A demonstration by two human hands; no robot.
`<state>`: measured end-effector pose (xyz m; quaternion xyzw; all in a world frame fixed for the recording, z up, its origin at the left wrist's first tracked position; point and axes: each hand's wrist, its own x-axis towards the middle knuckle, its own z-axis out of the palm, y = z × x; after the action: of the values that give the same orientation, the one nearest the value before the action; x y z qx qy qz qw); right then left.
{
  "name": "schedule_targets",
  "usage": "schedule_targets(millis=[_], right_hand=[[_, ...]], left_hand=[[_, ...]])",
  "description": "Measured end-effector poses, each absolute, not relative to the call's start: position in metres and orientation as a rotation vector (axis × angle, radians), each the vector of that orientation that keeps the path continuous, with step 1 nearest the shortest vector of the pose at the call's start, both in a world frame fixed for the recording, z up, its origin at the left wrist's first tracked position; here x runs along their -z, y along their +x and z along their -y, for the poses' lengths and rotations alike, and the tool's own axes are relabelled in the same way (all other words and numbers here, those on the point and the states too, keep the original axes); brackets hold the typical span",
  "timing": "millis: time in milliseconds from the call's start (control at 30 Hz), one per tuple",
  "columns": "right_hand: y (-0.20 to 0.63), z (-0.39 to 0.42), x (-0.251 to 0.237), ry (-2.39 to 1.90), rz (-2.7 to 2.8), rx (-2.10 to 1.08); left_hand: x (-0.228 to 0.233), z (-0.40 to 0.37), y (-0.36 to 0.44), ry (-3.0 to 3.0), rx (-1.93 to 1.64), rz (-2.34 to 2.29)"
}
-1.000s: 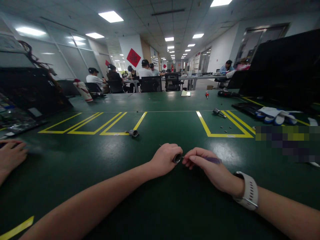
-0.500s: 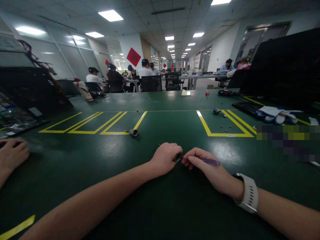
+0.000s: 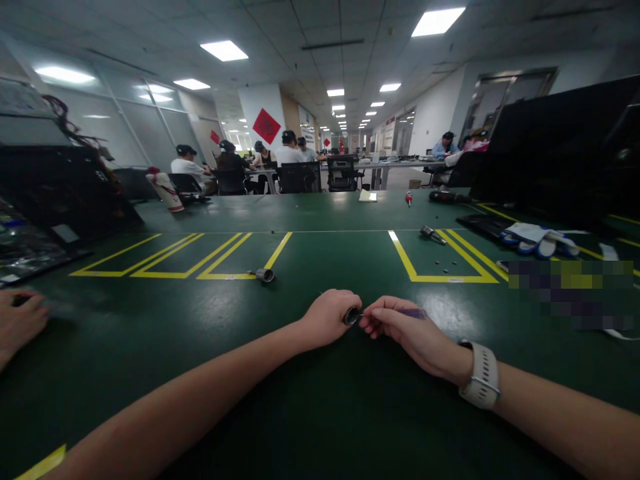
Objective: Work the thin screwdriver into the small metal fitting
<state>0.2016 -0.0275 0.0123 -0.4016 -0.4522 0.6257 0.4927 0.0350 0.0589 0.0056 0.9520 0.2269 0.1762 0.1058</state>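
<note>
My left hand (image 3: 326,320) is closed around a small hollow metal cylinder (image 3: 351,316), its round open end facing right. In my right hand (image 3: 403,337) is a slim screwdriver (image 3: 414,313) with a see-through purple handle, held in a pinch. Its thin shaft points left at the cylinder's mouth; I cannot tell whether the tip is inside. Both hands are just above the green table, close together. A similar metal part (image 3: 265,275) lies beyond my left hand, at the corner of a yellow tape outline.
Right of centre, a metal fitting (image 3: 433,235) and several tiny pieces (image 3: 446,271) lie within yellow tape. White-and-blue gloves (image 3: 537,239), a power drill (image 3: 449,197) and a red screwdriver (image 3: 409,199) are farther back. Another person's hand (image 3: 20,321) rests at the left edge.
My right hand has come slightly nearer the cylinder with the screwdriver. The camera view has tilted up a little, and the other person's hand has shifted left.
</note>
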Motion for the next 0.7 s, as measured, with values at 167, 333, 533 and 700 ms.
schedule_targets(millis=[167, 333, 533, 700], right_hand=[[0.202, 0.009, -0.017, -0.932, 1.07, -1.505], [0.202, -0.01, -0.014, -0.875, 1.024, -1.544], [0.203, -0.01, -0.006, -0.844, 1.048, -1.544], [0.203, -0.008, -0.006, -0.844, 1.072, -1.531]], left_hand=[[-0.008, -0.077, 0.039, 2.87, -0.5, -0.622], [-0.008, -0.093, 0.039, 2.829, -0.528, -0.684], [-0.003, -0.1, 0.037, 2.843, -0.547, -0.606], [-0.002, -0.101, 0.036, 2.814, -0.599, -0.557]])
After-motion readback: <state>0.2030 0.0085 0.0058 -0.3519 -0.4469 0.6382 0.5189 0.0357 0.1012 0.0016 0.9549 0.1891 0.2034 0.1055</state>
